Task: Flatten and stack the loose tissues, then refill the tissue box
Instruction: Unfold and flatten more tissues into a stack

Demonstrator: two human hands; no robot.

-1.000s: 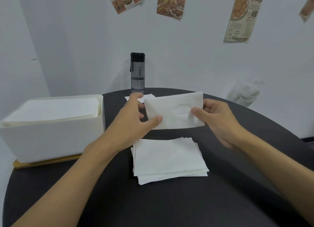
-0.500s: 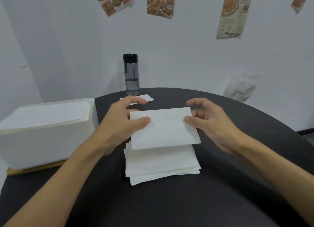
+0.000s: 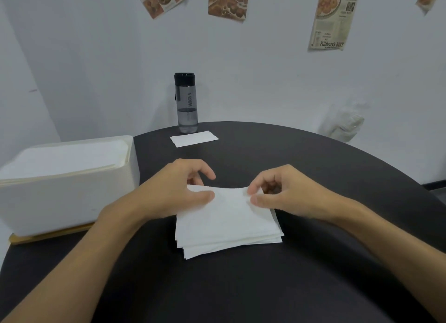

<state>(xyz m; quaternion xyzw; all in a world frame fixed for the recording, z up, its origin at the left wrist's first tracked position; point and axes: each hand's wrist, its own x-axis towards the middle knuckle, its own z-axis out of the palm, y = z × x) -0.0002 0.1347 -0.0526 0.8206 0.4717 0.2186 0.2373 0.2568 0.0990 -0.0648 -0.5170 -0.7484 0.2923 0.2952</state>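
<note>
A stack of white tissues point(image 3: 229, 228) lies on the round black table point(image 3: 313, 286) in front of me. The top tissue point(image 3: 231, 202) rests on the stack, its far edge slightly lifted. My left hand point(image 3: 176, 192) pinches its far left corner between thumb and fingers. At the far right corner, my right hand point(image 3: 287, 194) pinches it between thumb and forefinger. One loose tissue point(image 3: 194, 138) lies flat at the back of the table. The white tissue box point(image 3: 72, 202) stands open at the left, holding a pile of tissues point(image 3: 67, 157).
A dark water bottle point(image 3: 186, 103) stands at the table's far edge, just behind the loose tissue. The box sits on a wooden base point(image 3: 48, 235). A crumpled white bag point(image 3: 342, 126) lies against the wall at the right. Posters hang on the wall.
Both hands have brought the held tissue down and toward me, from the air above the table onto the stack. Their grip has shifted to the tissue's far corners.
</note>
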